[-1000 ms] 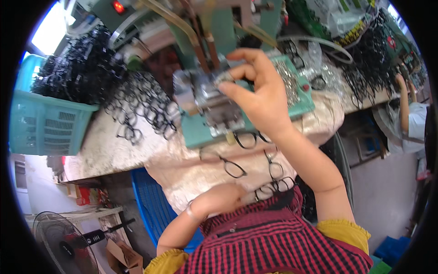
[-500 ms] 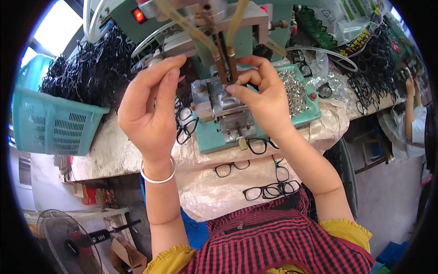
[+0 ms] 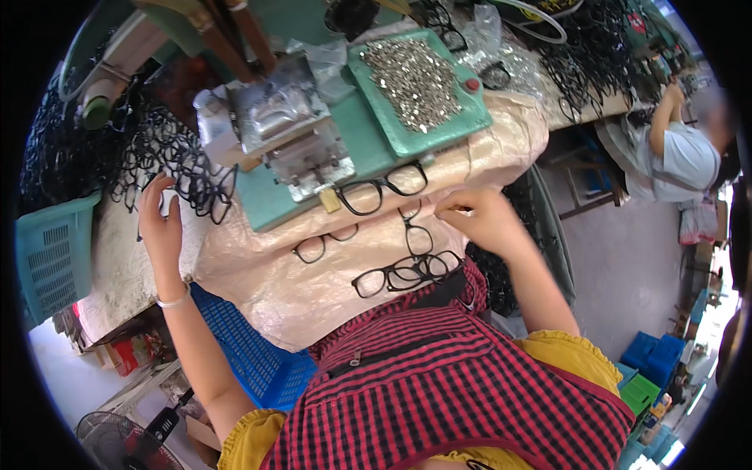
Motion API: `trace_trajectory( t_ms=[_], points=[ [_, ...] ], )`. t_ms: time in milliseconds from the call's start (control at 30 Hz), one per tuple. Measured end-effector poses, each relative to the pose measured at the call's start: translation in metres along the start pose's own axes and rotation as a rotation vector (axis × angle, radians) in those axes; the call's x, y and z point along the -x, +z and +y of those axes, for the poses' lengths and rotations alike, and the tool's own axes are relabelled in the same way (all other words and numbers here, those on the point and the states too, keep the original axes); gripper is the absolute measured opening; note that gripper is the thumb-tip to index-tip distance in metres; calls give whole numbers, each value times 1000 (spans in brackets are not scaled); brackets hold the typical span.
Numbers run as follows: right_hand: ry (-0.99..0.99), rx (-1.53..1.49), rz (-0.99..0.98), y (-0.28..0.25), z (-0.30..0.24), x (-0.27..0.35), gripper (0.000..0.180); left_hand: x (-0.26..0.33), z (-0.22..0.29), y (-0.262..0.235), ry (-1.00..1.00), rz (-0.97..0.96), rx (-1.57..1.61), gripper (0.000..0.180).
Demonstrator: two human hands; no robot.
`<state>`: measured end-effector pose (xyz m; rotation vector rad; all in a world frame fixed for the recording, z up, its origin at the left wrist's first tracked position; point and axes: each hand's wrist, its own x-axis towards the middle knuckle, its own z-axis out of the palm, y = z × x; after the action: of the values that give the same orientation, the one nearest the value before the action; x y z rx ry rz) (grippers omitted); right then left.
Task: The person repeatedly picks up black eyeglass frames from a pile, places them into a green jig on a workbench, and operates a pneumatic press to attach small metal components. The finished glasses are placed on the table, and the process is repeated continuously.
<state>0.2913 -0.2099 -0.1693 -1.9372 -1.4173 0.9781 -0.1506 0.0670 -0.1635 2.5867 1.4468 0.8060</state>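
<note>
My left hand (image 3: pixel 161 235) is at the left, beside a heap of black eyeglass frames (image 3: pixel 207 174), its fingers apart and loosely curved. A thin dark piece shows beside that hand; whether they touch I cannot tell. My right hand (image 3: pixel 489 225) is over the pale sheet (image 3: pixel 262 294), thumb and fingertips together, close to an upright-lying pair of glasses (image 3: pixel 407 229). What is in that pinch, if anything, is too small to make out. Farther left lies another pair (image 3: pixel 311 249), and overlapping frames (image 3: pixel 423 267) rest near the apron. One pair (image 3: pixel 383 182) lies against the machine's front edge.
Ahead stands a green machine with a metal fixture (image 3: pixel 282 113). A green tray (image 3: pixel 399 143) of small shiny metal pieces sits on its right. A teal basket (image 3: pixel 59 258) is at the left, a blue basket (image 3: pixel 251 352) below the table. Another person (image 3: pixel 681 157) sits at the far right.
Both hands have left the machine's fixture. My left hand went left to the frame heap; the right came down over the sheet. The view has shifted, with the tray now nearer the centre.
</note>
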Motion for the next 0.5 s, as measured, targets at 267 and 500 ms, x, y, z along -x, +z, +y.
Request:
trace_trajectory(
  t_ms=[267, 500],
  points=[
    [-118, 349, 381, 101, 70, -31, 15, -23, -9, 5, 94, -347, -121, 47],
    [-39, 623, 82, 95, 50, -49, 17, -4, -57, 17, -204, 415, 535, 30]
  ],
)
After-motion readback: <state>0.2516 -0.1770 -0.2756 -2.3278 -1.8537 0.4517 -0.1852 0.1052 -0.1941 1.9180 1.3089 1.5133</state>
